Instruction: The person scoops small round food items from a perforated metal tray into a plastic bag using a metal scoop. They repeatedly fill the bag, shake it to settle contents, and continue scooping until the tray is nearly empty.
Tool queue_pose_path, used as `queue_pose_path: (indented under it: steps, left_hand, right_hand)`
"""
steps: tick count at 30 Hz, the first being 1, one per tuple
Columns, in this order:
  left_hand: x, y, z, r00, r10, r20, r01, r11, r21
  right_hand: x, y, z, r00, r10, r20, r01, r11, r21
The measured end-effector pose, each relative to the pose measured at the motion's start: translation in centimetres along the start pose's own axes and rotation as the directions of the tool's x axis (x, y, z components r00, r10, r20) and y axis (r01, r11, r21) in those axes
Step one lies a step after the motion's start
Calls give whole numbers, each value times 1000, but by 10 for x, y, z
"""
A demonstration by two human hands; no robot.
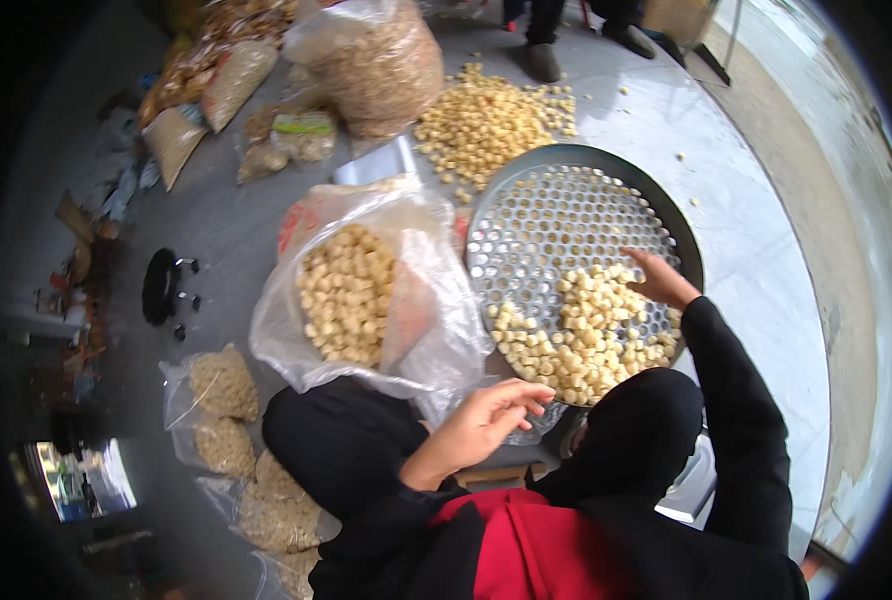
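Observation:
A large round metal sieve (543, 247) with rows of round holes lies before me. Pale yellow, stubby pieces that look like dried scallops (603, 307) are heaped on its near side, while the far side shows mostly bare mesh. My right hand (660, 277) is over the sieve's right side, fingers spread, with nothing visible in it. By the near left rim is my left hand (491, 420), fingers loosely bent and holding nothing I can see. To the sieve's left, a clear plastic liner bag (431, 300) gapes wide, with more of the same pieces (348, 300) inside.
Past the sieve, a loose pile of pieces (491, 120) lies on the floor. A tall full plastic bag (378, 67) stands beside it. Filled bags (225, 397) line my left side. Another person's shoes (543, 63) are at the top. A black stool (161, 286) is at left.

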State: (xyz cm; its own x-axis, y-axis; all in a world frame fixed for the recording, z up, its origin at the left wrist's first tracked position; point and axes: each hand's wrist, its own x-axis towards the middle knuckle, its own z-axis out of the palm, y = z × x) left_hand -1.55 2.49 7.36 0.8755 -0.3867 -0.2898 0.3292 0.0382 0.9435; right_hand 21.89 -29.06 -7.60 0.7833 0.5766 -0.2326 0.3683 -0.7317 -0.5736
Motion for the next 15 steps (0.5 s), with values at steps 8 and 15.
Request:
queue_pose_path:
  steps: [8,15]
  left_hand:
    - [153,-166,4,957,-77,-280,271,581,767]
    - [259,-193,-13,986,-8,-164,149,464,873]
  right_hand:
    - [-56,123,98,895,402,-191,-360,906,221]
    - [-26,154,123,814,415,-406,-404,907,118]
